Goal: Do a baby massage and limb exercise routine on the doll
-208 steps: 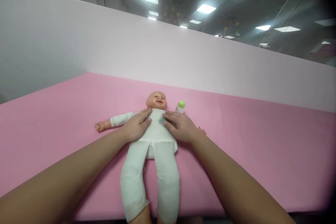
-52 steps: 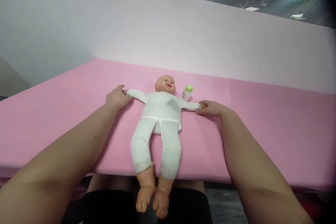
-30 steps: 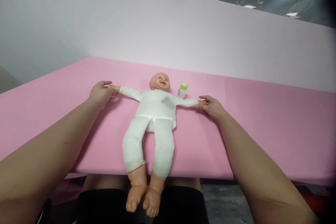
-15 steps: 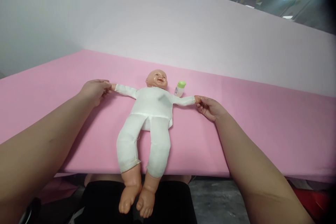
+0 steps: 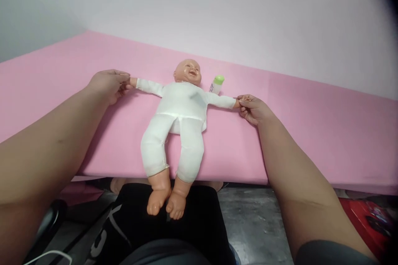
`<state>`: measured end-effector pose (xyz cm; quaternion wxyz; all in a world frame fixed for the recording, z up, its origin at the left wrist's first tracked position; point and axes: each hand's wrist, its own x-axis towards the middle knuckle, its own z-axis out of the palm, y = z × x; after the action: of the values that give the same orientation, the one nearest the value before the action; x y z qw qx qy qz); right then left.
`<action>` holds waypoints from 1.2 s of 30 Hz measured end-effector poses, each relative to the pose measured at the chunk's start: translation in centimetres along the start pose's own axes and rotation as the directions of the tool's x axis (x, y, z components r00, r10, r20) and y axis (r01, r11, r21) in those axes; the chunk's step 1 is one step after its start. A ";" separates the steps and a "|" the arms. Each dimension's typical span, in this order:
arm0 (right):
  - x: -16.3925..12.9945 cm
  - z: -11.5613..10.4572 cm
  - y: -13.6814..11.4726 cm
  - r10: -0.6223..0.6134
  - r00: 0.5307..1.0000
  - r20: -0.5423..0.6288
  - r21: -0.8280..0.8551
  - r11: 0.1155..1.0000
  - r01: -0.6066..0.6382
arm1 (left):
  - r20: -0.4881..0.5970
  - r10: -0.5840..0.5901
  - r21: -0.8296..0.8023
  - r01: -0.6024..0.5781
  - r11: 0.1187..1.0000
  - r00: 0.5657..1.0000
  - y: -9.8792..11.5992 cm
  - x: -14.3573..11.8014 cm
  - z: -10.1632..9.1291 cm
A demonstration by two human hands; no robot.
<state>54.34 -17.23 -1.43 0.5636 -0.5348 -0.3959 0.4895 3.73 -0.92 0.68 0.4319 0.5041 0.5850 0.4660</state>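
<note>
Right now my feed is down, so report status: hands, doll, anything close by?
Left hand and right hand each grip a wrist of the white-suited plastic baby doll. Arms spread. Green-capped white bottle beside its head.

White-suited doll (image 5: 180, 107), pink table (image 5: 311, 132)

Doll (image 5: 182, 107) lying face-up on the desk (image 5: 311, 132), feet overhanging the near edge, arms spread sideways, left hand (image 5: 107, 85) at one doll wrist, right hand (image 5: 253, 107) at the other, bottle (image 5: 217, 84) behind the doll's shoulder, just beside its head.
</note>
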 end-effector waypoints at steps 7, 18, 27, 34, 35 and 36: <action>0.2 0.8 -0.3 -0.002 0.996 -0.088 -0.112 0.994 -0.008 | -0.046 -0.027 -0.069 0.023 0.997 0.999 -0.3 1.0 0.4; 0.2 0.5 -0.2 0.073 0.997 -0.001 -0.006 0.997 -0.073 | -0.036 -0.116 -0.147 0.110 0.983 0.993 0.6 0.4 0.6; 0.0 -0.2 -0.1 0.092 0.992 0.084 -0.016 0.996 -0.091 | 0.013 -0.082 -0.140 0.083 0.987 0.997 0.5 0.0 0.1; -0.1 -0.1 0.1 0.011 0.995 0.096 -0.039 0.999 -0.008 | 0.026 -0.025 -0.143 0.029 0.989 0.999 0.5 -0.6 -0.2; -0.1 0.0 0.1 0.004 0.996 0.088 -0.051 0.999 0.001 | 0.022 -0.009 -0.144 0.012 0.990 1.000 0.5 -0.7 -0.2; -0.1 0.1 0.2 0.000 0.997 0.079 -0.066 0.998 0.005 | 0.013 0.002 -0.142 0.000 0.990 1.000 0.6 -0.9 -0.2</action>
<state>54.22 -17.28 -1.60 0.5300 -0.5328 -0.4345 0.4965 3.73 -1.75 1.32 0.4703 0.4755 0.5471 0.5034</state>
